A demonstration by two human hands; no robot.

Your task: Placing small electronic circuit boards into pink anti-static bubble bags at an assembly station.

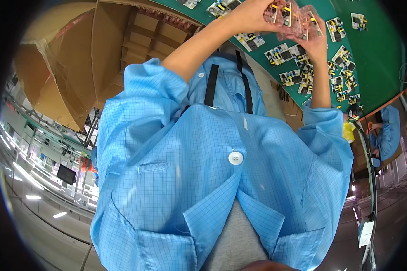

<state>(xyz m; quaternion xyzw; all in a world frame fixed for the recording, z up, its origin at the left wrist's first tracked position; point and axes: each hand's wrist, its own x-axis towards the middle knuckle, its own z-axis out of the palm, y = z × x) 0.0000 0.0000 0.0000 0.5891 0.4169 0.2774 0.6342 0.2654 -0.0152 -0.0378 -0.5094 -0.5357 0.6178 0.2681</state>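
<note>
At the top of the head view I hold a bundle of small circuit boards wrapped in pinkish bubble wrap above the green worktop. My left hand grips its left side, and my right hand is closed round its right side. Edges of several boards show upright between layers of the wrap. My fingertips are partly hidden by the bundle. Below and around my hands lie many loose circuit boards with yellow and black parts.
The green worktop runs off to the upper right. At the upper left stands an open cardboard box with a divider grid inside. A yellow object is by the table's edge. Another person in blue is at far right.
</note>
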